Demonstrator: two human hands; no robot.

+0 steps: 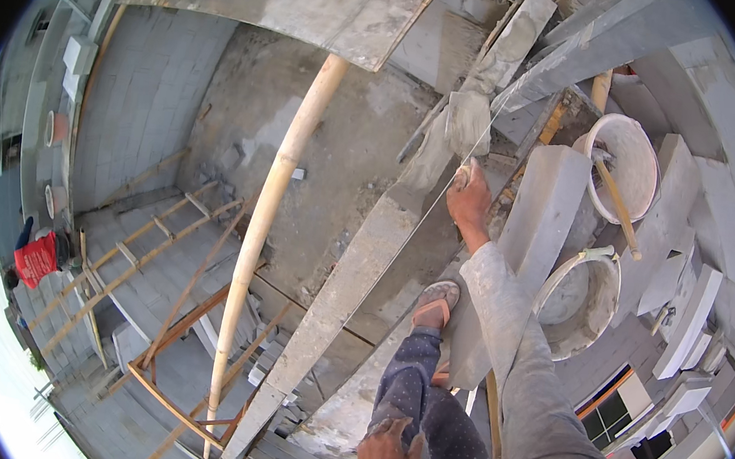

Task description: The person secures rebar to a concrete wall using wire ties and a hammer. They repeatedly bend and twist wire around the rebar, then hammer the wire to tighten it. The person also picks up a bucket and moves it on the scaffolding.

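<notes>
My right hand (471, 202) is closed at the top of a block wall, around what looks like the handle of a trowel. The trowel's blade (468, 125), flat and grey with mortar, lies just beyond my fingers over the wet mortar on the wall top (348, 259). A thin taut string (428, 209) runs along the wall's edge, passing close by my knuckles. The handle is mostly hidden by my fingers. My left hand (388, 456) rests on my bent leg with its fingers apart, holding nothing. My sandalled foot (437, 304) stands on a ledge beside the wall.
Two mortar-stained buckets (638, 173) stand to the right, a wooden handle (620, 211) sticking out of the far one. A long grey block (545, 199) lies near my forearm. Left, a bamboo pole (279, 175) rises past a plank (319, 9); below are a ladder and a person in red (37, 258).
</notes>
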